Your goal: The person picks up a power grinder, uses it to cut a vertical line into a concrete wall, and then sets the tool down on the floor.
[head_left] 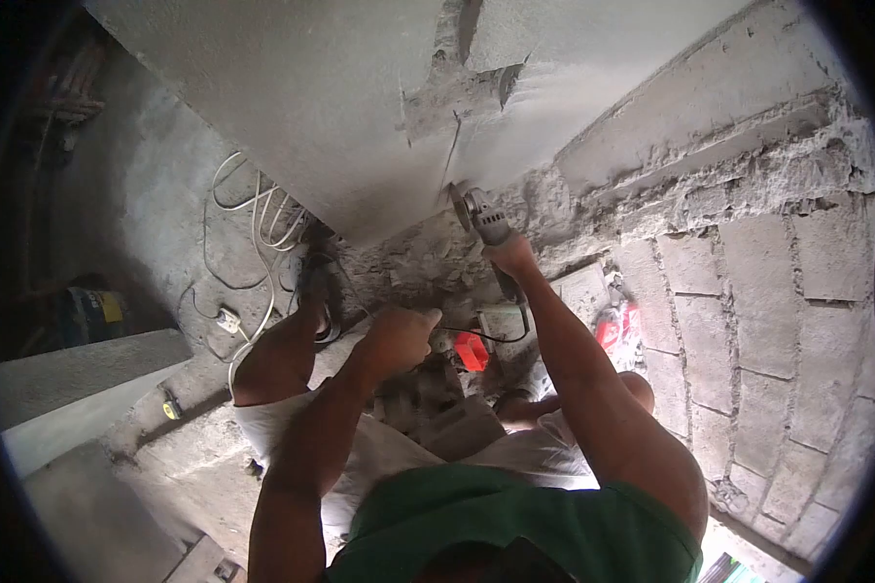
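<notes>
My right hand [511, 257] is wrapped around the body of an angle grinder [489, 222]. The grinder's disc [460, 207] is at the lower part of the grey plastered wall [360, 126], by the foot of a thin dark cut line [453, 146]. A black power cord [501, 339] runs from the grinder's rear towards my left hand [403, 340]. That hand is held over my lap with its fingers curled in; whether the cord is inside it or passes behind is hidden. Below and between my hands lies a red plastic piece [472, 352].
White cable [260, 228] lies in loops on the floor at left, with a white plug or socket [228, 321]. A yellow tape measure [172, 409] sits nearby. Rubble lines the wall's foot. A block wall [739, 311] stands at right, with a red-and-white item [610, 332] beside it.
</notes>
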A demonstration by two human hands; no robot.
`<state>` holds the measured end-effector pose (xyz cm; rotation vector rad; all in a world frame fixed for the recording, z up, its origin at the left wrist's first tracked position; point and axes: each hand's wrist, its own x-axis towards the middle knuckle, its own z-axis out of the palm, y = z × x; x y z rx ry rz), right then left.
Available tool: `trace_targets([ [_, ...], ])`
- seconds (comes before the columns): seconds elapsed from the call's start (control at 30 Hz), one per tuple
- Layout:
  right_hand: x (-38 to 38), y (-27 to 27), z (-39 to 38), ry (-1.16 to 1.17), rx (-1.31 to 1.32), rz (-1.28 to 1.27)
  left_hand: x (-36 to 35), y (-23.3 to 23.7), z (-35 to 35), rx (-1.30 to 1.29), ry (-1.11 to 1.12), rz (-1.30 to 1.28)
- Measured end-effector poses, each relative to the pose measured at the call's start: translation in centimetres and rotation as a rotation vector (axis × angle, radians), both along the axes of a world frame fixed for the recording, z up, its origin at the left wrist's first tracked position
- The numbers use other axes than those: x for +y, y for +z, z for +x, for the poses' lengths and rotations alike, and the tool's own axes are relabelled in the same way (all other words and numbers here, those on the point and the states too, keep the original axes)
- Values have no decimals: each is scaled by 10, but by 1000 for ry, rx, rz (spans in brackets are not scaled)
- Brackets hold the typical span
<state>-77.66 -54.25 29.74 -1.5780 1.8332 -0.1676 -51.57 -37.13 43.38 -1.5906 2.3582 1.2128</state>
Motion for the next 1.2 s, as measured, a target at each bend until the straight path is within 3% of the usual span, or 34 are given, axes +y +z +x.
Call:
trace_targets([
  [0.13,17,-16,-8,-31,-9,-127,1,-8,-6,-13,-34,58],
  [0.23,18,-18,-13,-33,11,-51,-2,-28,-23,-70,-139,123],
  [0.3,18,-6,-12,-29,-15,-10,-3,-68,-44,219,110,302],
  [0.43,14,6,-9,-10,13,10,-27,-128,-96,510,147,392],
  [0.5,11,5,-10,4,22,8,-30,-141,-128,655,729,378],
  [0.63,7,12,-8,21,-9,37,-38,-123,-151,567,801,307],
  [0.7,8,15,-7,-2,-43,36,-45,-92,-150,787,855,518],
  [0.83,7,11,0,-42,-9,7,-53,-127,-157,730,889,519],
  [0.9,5,23,2,-21,-34,51,-54,-146,-161,825,954,496],
  [1.0,4,19,4,-11,-48,54,-60,-221,-179,795,912,419],
  [1.13,0,23,7,1,-12,79,-63,-217,-181,842,961,391],
  [1.2,-1,33,8,3,-20,92,-64,-220,-176,831,546,-47],
])
